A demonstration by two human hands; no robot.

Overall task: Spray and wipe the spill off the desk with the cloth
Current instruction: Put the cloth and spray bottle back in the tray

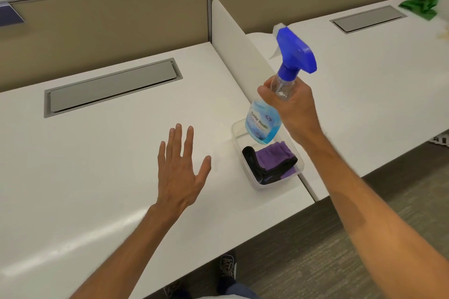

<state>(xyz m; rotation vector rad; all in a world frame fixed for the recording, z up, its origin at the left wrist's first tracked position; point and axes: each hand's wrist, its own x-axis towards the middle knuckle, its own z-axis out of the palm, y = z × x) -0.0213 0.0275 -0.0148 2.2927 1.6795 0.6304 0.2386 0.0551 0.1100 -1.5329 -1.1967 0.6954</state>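
My right hand [292,107] grips the neck of a clear spray bottle [262,126] with blue liquid and a blue trigger head, held tilted in the air above a clear plastic bin [237,128]. In the bin lies a folded purple and black cloth [272,159]. My left hand [179,170] hovers flat over the white desk [97,165], fingers spread, holding nothing. A faint brownish stain [441,34] shows at the far right edge of the neighbouring desk.
A white divider panel [233,39] separates the two desks. Each desk has a grey cable hatch [111,87], the other hatch [368,18] at the right. A green cloth [420,5] lies at the far right. Tan partition walls stand behind. My shoes [227,267] are below the desk edge.
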